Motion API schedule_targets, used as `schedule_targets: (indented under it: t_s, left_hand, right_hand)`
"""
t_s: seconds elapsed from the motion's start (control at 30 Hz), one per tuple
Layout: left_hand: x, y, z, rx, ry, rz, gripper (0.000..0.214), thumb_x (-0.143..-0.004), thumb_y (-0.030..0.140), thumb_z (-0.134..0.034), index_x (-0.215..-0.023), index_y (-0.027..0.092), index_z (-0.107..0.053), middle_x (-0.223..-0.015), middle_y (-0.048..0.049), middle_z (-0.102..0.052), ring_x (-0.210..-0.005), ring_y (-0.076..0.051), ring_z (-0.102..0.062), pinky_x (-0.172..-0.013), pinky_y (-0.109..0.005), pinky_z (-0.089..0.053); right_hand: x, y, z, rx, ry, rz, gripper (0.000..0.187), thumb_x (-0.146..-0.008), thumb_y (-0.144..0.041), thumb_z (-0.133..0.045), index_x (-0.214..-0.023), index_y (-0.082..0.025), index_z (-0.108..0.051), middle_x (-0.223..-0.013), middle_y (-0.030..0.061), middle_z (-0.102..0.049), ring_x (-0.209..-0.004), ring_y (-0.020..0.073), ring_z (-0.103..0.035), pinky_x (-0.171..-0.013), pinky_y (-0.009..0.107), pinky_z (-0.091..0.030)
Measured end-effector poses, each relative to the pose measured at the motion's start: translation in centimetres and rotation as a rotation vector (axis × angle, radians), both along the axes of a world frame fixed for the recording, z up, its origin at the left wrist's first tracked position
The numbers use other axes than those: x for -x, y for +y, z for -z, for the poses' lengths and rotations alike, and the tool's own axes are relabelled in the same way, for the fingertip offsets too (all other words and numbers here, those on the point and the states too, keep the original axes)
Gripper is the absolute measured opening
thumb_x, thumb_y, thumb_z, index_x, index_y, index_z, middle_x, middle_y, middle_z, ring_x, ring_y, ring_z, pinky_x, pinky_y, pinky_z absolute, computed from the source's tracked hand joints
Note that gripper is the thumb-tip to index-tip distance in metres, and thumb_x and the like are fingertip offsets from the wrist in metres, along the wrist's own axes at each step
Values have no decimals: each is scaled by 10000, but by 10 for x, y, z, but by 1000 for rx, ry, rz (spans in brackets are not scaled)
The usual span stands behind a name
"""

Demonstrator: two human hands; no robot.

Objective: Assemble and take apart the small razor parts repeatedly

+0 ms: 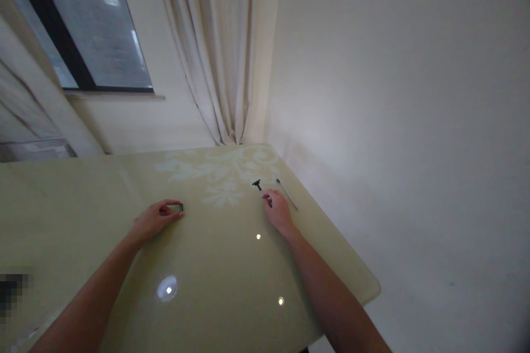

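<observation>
My left hand (155, 220) is over the left-middle of the table, pinching a small dark piece with a greenish side (181, 207) between thumb and fingertips. What kind of thing that piece is, I cannot make out. Farther right, my right hand (276, 208) is closed around the handle of a razor (257, 183), whose dark T-shaped head points away from me. Just right of that hand lies a slim whitish toothbrush (287, 195) with a dark head end, apart from the fingers.
The glossy yellow-green table (215, 281) has a pale floral pattern at its far end and reflects several lights. A bare wall (397, 121) runs along its right side. Behind the far edge hang curtains (223, 55) beside a window (99, 22). A blurred dark patch sits at lower left.
</observation>
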State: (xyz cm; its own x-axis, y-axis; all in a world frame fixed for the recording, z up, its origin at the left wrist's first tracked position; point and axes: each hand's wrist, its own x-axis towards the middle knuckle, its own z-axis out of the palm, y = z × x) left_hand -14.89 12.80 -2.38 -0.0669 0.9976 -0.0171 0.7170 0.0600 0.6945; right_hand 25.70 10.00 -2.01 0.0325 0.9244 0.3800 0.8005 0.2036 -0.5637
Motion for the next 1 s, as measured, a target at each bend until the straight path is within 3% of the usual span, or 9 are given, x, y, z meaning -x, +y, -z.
schedule_targets:
  t_s: [0.1, 0.3, 0.5, 0.87, 1.0]
  left_hand:
    - [-1, -1, 0, 1, 17, 11, 665, -650, 697, -712, -1120, 227, -745, -772, -18, -678, -734, -228, -648, -640, -295, -455]
    - [0, -7, -2, -25, -12, 64, 634, -679, 679, -693, -1108, 216, -744, -751, -11, -670, -716, -220, -637, -632, -291, -449]
    - [0, -12, -5, -66, -26, 82, 643, -658, 682, -699, -1073, 193, -746, -690, 2, -640, -666, -210, -612, -613, -292, -435]
    - [1, -11, -5, -82, -83, 110, 637, -654, 659, -712, -1052, 162, -743, -650, 7, -611, -628, -199, -578, -590, -291, -410]
    - [4, -12, -8, -78, -94, 121, 660, -644, 674, -708, -1044, 150, -739, -636, 12, -600, -618, -193, -569, -583, -288, -405]
  right_hand:
    - [29, -5, -3, -37, 79, -107, 215, -897, -60, -582, -971, -176, -747, -998, 77, -674, -934, 193, -625, -900, 321, -480]
    - [117, -6, -14, 23, 51, -311, 205, -906, -71, -626, -1020, -165, -769, -1001, 77, -658, -991, 189, -596, -942, 309, -447]
    - [181, 3, -14, 101, 22, -316, 164, -936, -127, -613, -1026, -159, -746, -1040, 94, -629, -996, 211, -567, -905, 310, -439]
    - [211, -5, 5, 116, 21, -317, 167, -957, -169, -571, -1024, -174, -724, -1087, 115, -624, -1041, 229, -577, -934, 346, -461]
    - [200, -11, 2, 95, 34, -363, 265, -950, -237, -608, -1189, -197, -715, -1146, 132, -637, -1086, 253, -594, -971, 363, -466]
